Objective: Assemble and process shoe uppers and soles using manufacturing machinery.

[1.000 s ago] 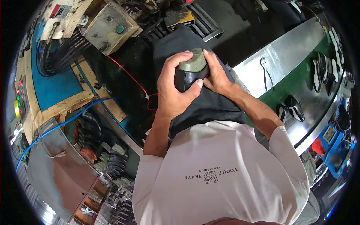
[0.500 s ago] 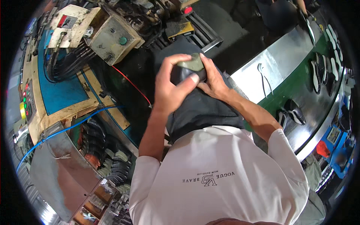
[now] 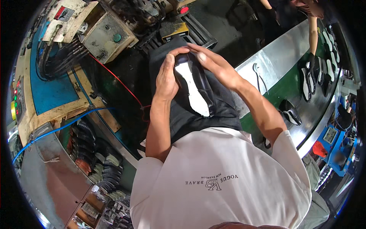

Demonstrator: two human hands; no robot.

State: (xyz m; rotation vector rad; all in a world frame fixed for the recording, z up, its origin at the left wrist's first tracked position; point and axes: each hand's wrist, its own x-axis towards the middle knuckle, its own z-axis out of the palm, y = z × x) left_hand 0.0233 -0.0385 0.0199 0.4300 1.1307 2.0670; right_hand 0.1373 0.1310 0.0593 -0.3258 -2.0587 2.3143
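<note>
One black shoe lies on my lap, bottom side up, its toe pointing away from me. Its top part looks like smooth, shiny leather, and the long white sole is narrow in the middle and wider at both ends. My left hand and my right hand are cupped around the toe, one on each side, fingers bent in close — I cannot tell how hard they press. Under the shoe is my dark, wrinkled apron.

On my right is a shiny metal bench with a green strip along it. One pair of thin metal pincers lies there, legs a bit apart. Farther along, another worker's dark-gloved hand is at a bunch of black shoes — too crowded to count.

Down on my left, a brown box has little parts in it, too small to name. Higher up, one metal control box has one round green button.
</note>
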